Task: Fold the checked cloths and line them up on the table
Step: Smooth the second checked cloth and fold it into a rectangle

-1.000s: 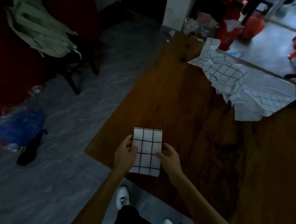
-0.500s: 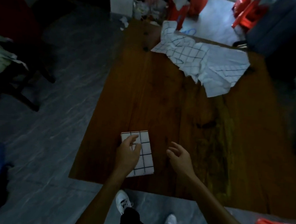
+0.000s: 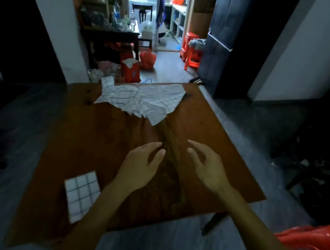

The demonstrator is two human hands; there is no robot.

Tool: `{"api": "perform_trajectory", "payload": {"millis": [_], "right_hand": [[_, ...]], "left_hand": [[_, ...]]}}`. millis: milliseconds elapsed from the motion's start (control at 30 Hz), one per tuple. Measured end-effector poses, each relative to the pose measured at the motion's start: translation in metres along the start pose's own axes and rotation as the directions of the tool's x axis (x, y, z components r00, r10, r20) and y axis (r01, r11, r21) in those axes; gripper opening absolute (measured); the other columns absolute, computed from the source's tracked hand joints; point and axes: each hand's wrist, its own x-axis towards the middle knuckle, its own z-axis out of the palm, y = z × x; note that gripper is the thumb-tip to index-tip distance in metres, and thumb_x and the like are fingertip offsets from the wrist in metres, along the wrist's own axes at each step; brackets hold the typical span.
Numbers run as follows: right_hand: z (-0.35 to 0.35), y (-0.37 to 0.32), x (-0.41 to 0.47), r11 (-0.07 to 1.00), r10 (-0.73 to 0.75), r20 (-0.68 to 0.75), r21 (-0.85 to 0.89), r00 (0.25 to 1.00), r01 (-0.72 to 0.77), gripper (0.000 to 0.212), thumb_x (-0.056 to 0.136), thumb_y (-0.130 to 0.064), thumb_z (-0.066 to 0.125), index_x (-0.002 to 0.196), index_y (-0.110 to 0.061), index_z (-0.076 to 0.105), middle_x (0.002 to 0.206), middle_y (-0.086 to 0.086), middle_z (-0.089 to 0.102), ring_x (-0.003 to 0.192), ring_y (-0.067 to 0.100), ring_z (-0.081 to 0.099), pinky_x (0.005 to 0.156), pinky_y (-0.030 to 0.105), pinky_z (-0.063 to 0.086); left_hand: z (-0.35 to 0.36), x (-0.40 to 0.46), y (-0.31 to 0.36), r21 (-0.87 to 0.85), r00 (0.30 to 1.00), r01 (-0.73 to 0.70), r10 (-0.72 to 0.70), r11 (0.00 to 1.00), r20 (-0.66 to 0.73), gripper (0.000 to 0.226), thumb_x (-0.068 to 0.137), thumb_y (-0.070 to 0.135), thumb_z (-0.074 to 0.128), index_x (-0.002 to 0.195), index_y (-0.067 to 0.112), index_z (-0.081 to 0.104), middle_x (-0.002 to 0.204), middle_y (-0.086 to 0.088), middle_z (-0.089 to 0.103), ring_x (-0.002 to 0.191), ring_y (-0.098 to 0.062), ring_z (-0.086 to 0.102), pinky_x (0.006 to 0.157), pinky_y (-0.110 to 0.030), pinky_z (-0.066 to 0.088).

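Head view: both hands [image 3: 174, 166] hover empty above table [image 3: 98, 138], folded cloth [image 3: 82, 194] beside.

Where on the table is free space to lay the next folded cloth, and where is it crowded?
Bare wood lies right of the folded cloth along the near edge of the table, and across the middle under both open hands, left and right. The far edge is crowded by the crumpled checked cloths.

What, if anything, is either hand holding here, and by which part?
Nothing is held. The left hand and right hand are open above the table, apart from the folded cloth.
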Motion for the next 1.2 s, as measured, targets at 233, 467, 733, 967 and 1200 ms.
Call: {"api": "perform_trajectory", "payload": {"millis": [233,467,733,967,1200], "right_hand": [[-0.175,0.046,-0.050,0.979,-0.057,-0.160,-0.200,0.986,0.024,0.048,0.093,-0.052,0.043,0.134,-0.027,0.052,0.137,-0.005,0.053,0.124,0.012,0.049,0.103,0.025,0.034],[-0.284,0.084,-0.076,0.965,-0.085,-0.246,-0.262,0.965,0.018,0.052,0.093,-0.051,0.044,0.137,-0.025,0.049,0.141,-0.006,0.049,0.127,0.008,0.044,0.099,0.012,0.027],[-0.365,0.179,-0.048,0.926,-0.038,-0.272,-0.372,0.962,-0.068,0.054,0.094,-0.048,0.048,0.139,-0.017,0.047,0.144,0.001,0.046,0.132,0.014,0.042,0.107,0.021,0.029],[-0.450,0.246,0.035,0.896,0.027,-0.271,-0.420,0.962,-0.143,0.058,0.092,-0.051,0.041,0.141,-0.019,0.045,0.147,0.001,0.042,0.136,0.013,0.037,0.111,0.024,0.026],[-0.507,0.321,0.112,0.885,0.035,-0.232,-0.444,0.972,-0.138,0.065,0.089,-0.059,0.032,0.142,-0.023,0.042,0.148,-0.001,0.042,0.137,0.013,0.035,0.114,0.037,0.029]], "left_hand": [[0.067,0.013,0.152,0.125,0.977,-0.212,0.206,0.969,0.059,0.055,0.094,0.059,0.030,0.141,0.033,0.040,0.142,0.009,0.047,0.129,-0.011,0.044,0.109,-0.033,0.035],[0.130,0.049,0.250,0.190,0.920,-0.392,0.388,0.900,0.055,0.059,0.092,0.063,0.029,0.135,0.028,0.047,0.139,0.006,0.051,0.130,-0.013,0.045,0.109,-0.042,0.036],[0.242,0.133,0.311,-0.065,0.941,-0.319,0.324,0.945,0.098,0.064,0.087,0.064,0.032,0.142,0.031,0.036,0.140,-0.001,0.049,0.120,-0.013,0.050,0.101,-0.028,0.036],[0.315,0.242,0.361,-0.083,0.926,-0.376,0.377,0.923,-0.004,0.069,0.089,0.065,0.027,0.135,0.018,0.049,0.135,-0.006,0.054,0.126,-0.020,0.047,0.103,-0.028,0.034],[0.382,0.338,0.390,-0.049,0.906,-0.423,0.423,0.905,-0.008,0.065,0.089,0.060,0.031,0.125,0.015,0.059,0.127,-0.007,0.061,0.118,-0.024,0.055,0.100,-0.045,0.045]]}}
